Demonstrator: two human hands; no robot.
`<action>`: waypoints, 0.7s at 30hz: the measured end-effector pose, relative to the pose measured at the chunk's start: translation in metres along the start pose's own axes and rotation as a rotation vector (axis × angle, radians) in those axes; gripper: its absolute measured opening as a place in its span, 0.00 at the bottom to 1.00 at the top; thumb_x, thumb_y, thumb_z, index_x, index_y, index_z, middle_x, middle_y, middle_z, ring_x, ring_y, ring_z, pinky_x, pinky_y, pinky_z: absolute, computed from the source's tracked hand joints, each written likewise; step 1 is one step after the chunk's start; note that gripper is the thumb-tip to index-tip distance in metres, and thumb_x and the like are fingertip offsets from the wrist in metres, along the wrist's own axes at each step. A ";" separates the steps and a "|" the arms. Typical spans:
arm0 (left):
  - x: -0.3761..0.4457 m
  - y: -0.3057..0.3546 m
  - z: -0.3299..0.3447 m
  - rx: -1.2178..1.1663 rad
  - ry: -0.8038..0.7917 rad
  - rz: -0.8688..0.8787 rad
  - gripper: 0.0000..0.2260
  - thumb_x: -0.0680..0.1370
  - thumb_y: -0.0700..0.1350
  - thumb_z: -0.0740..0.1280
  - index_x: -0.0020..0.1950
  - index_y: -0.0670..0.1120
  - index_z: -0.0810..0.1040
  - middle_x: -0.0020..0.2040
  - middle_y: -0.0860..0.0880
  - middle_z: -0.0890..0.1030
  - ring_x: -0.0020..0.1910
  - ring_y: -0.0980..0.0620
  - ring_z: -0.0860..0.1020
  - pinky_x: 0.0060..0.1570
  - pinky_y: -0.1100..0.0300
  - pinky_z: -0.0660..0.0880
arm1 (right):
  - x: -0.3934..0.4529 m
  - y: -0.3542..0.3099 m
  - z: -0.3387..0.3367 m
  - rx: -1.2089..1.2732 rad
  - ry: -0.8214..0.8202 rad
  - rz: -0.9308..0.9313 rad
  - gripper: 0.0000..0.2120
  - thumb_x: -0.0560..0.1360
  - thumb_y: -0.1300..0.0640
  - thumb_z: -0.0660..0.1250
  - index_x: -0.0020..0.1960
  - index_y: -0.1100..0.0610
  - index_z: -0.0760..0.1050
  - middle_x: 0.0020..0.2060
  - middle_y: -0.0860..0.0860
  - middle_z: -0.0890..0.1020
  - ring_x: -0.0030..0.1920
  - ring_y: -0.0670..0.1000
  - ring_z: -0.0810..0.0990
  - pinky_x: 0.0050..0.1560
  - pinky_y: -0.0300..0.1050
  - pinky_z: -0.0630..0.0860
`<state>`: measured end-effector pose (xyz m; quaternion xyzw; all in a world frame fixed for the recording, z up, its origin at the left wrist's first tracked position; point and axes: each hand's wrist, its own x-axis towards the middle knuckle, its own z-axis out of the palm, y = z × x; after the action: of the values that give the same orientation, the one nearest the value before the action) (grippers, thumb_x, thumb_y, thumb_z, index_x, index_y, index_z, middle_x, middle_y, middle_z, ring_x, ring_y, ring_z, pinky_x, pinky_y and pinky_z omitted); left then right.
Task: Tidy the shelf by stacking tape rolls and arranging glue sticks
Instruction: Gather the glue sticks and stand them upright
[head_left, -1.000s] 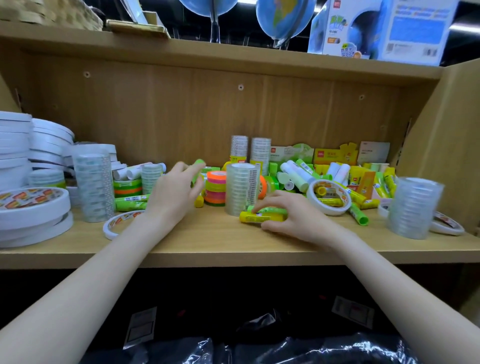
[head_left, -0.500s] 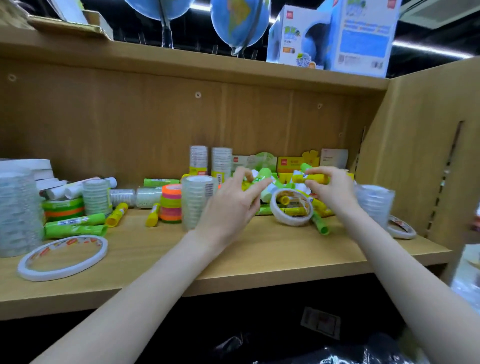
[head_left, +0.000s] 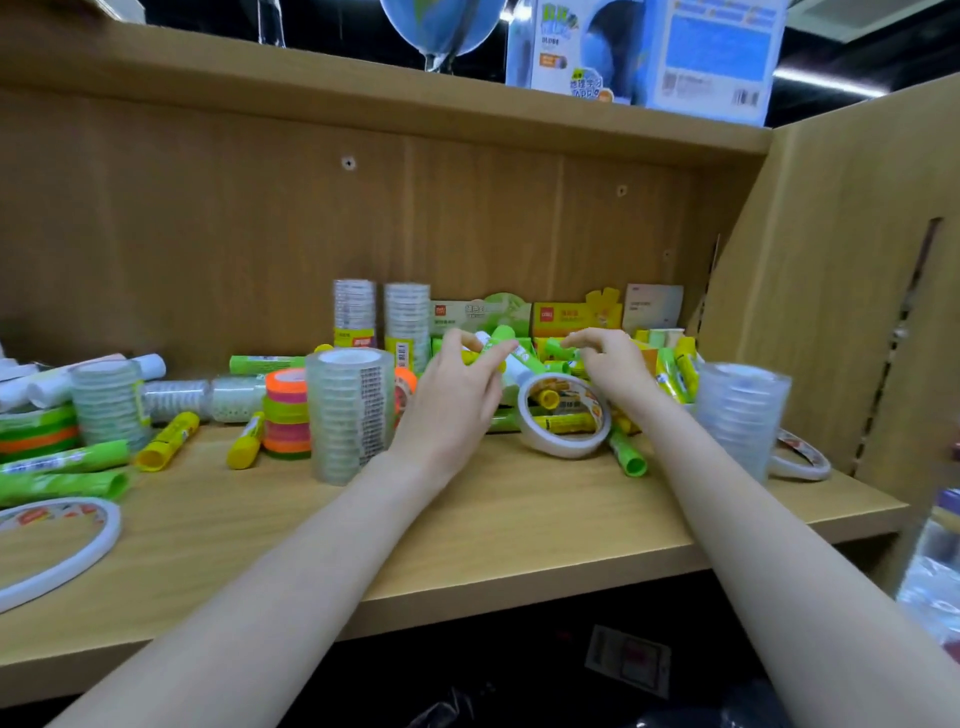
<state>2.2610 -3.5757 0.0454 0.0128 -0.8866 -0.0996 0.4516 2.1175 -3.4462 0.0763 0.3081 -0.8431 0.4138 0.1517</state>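
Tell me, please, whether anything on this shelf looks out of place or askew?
Yes: a white tape roll leans tilted on the glue stick heap, with sticks poking through its core, and two clear tape rolls lie on their sides rather than stacked.

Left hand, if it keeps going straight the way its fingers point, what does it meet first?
Most likely the heap of glue sticks: the left hand points up and back at it, fingertips already at a green-and-white stick. Depth is hard to judge from one view.
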 end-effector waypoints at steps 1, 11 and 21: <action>0.000 0.001 -0.001 -0.015 -0.003 -0.005 0.17 0.80 0.42 0.58 0.69 0.50 0.70 0.59 0.43 0.68 0.43 0.47 0.71 0.46 0.56 0.69 | -0.003 -0.003 0.000 0.014 -0.003 0.027 0.20 0.77 0.70 0.51 0.60 0.58 0.76 0.66 0.55 0.73 0.55 0.56 0.78 0.47 0.45 0.74; 0.001 0.008 -0.003 -0.322 0.009 -0.061 0.18 0.81 0.42 0.58 0.71 0.44 0.63 0.60 0.44 0.69 0.53 0.50 0.73 0.53 0.65 0.65 | -0.040 -0.026 -0.006 0.549 -0.344 -0.222 0.11 0.80 0.61 0.58 0.60 0.51 0.70 0.57 0.51 0.77 0.52 0.49 0.80 0.51 0.40 0.79; -0.004 0.002 0.000 -0.119 -0.010 -0.193 0.15 0.80 0.42 0.57 0.67 0.41 0.68 0.58 0.43 0.72 0.56 0.43 0.73 0.54 0.49 0.69 | -0.016 -0.015 -0.005 0.260 0.373 -0.050 0.04 0.72 0.63 0.69 0.44 0.56 0.75 0.35 0.50 0.79 0.34 0.49 0.81 0.40 0.45 0.76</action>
<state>2.2630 -3.5728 0.0429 0.0709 -0.8760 -0.1951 0.4354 2.1397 -3.4428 0.0807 0.2640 -0.7322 0.5647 0.2744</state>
